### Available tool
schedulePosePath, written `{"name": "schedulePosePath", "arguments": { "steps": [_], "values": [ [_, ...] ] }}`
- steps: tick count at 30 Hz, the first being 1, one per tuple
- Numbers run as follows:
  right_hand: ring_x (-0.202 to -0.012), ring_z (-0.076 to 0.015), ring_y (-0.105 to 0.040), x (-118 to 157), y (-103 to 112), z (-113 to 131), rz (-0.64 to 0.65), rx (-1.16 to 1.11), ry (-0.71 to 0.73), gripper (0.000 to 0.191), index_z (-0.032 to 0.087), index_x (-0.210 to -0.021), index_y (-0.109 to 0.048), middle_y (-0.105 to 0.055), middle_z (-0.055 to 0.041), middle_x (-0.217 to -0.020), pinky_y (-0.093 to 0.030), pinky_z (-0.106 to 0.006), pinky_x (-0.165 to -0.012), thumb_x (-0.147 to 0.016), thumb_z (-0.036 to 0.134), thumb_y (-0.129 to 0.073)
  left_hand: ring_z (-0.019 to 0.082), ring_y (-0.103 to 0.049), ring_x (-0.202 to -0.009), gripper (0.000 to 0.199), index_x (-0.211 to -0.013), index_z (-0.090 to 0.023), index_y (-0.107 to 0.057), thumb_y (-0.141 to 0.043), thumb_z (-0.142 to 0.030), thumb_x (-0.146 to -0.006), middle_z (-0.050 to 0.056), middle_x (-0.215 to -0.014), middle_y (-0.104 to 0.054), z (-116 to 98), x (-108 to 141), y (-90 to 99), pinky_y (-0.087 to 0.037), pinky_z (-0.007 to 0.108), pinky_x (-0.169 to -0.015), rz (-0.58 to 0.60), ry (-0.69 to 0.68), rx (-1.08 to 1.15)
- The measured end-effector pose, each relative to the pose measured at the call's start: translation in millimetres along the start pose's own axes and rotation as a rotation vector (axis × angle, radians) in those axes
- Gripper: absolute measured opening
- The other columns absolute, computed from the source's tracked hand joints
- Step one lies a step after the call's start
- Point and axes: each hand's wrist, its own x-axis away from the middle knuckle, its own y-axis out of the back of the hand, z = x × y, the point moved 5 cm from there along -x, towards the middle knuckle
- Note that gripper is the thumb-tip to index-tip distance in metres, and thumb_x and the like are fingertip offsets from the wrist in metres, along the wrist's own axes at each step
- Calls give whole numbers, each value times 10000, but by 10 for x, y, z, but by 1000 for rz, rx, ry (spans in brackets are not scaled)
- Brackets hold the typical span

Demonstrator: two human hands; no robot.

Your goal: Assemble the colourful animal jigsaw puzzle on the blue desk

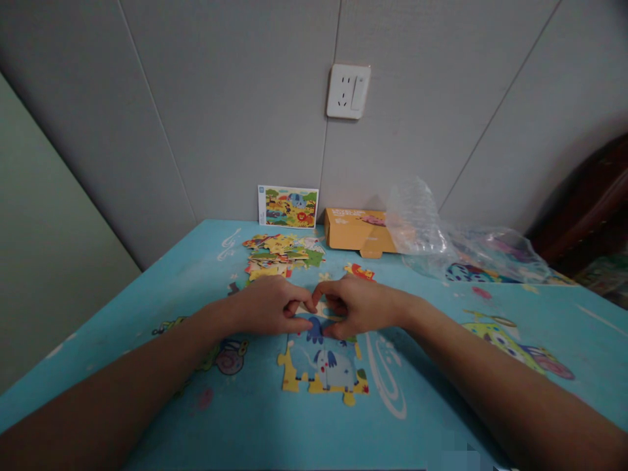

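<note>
A partly joined jigsaw puzzle (336, 369) with a blue elephant and yellow edges lies flat on the table. My left hand (272, 304) rests at its upper left, index finger and thumb on the top pieces, the other fingers curled in. From the upper right, my right hand (360, 304) bends its index finger and thumb onto the same top part. The two index fingertips nearly meet. Between the hands a dark blue shape (315, 330) shows on the puzzle; some of the top pieces are hidden under the fingers.
Loose puzzle pieces (275, 252) are heaped behind my left hand, and a red-orange piece (360, 271) lies behind my right. A picture card (289, 207) leans on the wall beside an orange box (353, 232). Clear plastic wrap (422, 222) lies at the right. A patterned blue cloth (161, 281) covers the table.
</note>
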Motion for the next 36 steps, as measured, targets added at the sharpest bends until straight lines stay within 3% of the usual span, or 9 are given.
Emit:
{"name": "schedulePosePath", "arguments": {
  "steps": [11,23,31,36],
  "values": [
    [-560,-101,-435,-46,-37,67,-95,76,1,315,181,-901,-596,-524,40,-638,-269,-219,-544,-689,376,-722,77,-457,-497,182,-923,-206,-692,-561,-215,-797,-61,-540,-486,-7,9,-6,-292,202,-524,26,-17,31],
    [-548,-100,-430,-47,-34,79,-113,116,7,344,168,-901,-594,-538,25,-653,-252,-227,-533,-736,451,-700,74,-470,-489,202,-961,-208,-692,-609,-275,-789,-70,-525,-474,-12,4,-8,-317,197,-532,17,-45,63],
    [-545,-92,-421,-28,-30,102,-98,105,49,298,165,-929,-591,-524,36,-648,-261,-224,-534,-750,385,-685,73,-474,-514,230,-968,-203,-678,-647,-307,-766,-73,-547,-488,-39,15,14,-321,199,-550,43,-58,50],
    [-543,-94,-417,-28,-29,98,-78,100,38,371,170,-928,-585,-520,39,-650,-251,-226,-532,-703,428,-729,77,-472,-517,252,-973,-219,-677,-651,-362,-767,-74,-555,-484,-16,16,6,-315,207,-548,47,-47,64]
  ]
}}
